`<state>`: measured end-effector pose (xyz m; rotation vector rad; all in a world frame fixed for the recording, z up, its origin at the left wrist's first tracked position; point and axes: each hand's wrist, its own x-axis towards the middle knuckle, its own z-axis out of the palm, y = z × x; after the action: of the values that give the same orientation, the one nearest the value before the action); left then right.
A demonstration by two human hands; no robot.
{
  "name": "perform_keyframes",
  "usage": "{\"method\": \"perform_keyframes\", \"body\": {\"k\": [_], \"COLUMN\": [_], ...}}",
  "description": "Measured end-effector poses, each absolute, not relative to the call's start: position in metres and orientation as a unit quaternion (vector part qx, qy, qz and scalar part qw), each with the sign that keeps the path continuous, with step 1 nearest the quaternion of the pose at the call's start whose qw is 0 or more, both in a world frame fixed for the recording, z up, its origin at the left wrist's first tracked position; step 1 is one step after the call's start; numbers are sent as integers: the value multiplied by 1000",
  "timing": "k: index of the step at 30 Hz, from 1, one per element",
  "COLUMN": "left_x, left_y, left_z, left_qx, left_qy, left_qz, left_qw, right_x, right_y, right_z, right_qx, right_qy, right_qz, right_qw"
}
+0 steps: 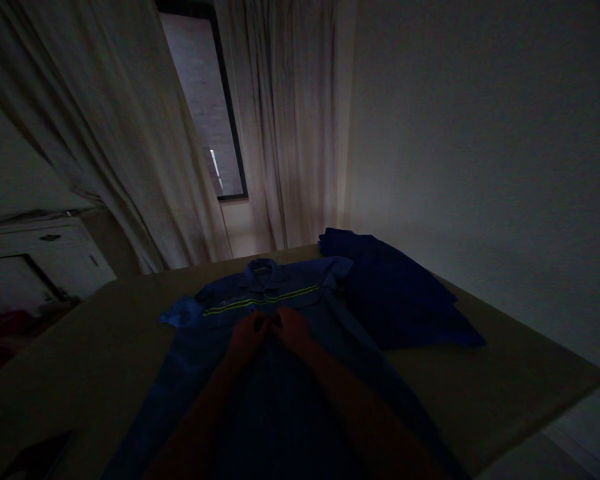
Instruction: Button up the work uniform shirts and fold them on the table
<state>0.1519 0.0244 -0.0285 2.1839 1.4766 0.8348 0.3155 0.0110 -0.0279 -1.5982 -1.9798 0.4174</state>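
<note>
A blue short-sleeved work shirt (300, 299) with yellow-green stripes across the chest lies spread out, its collar toward the far side. Both my hands meet at the shirt's front centre line, just below the stripes. The fingers of my left hand (250, 333) are pinched together on the shirt's front. Close against it, my right hand (291, 327) pinches the same spot from the right. Dim light hides the exact bit of cloth or fastening between the fingertips.
Darker blue folded clothing (395, 293) lies right of the shirt on the tan-covered table (505, 360). A dark flat object (40, 457) is at the near left. Long curtains (290, 133) flank a window behind, and a white cabinet (45, 253) stands left. A wall borders the right.
</note>
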Motion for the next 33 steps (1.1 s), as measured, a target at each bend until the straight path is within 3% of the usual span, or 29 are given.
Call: {"method": "perform_keyframes", "body": {"k": [12, 22, 28, 33], "left_x": [152, 149, 149, 149], "left_y": [25, 31, 32, 27], "left_z": [-31, -33, -36, -31], "left_qx": [776, 736, 730, 768], "left_qy": [519, 529, 509, 489], "left_qz": [311, 348, 380, 337], "left_qw": [175, 240, 254, 239], "right_x": [314, 311, 311, 312], "right_y": [8, 0, 5, 12], "right_z": [-28, -20, -23, -27], "right_qx": [-586, -585, -604, -625], "right_qy": [-746, -760, -718, -680], "right_qz": [131, 107, 160, 206], "right_qw": [288, 262, 307, 323]}}
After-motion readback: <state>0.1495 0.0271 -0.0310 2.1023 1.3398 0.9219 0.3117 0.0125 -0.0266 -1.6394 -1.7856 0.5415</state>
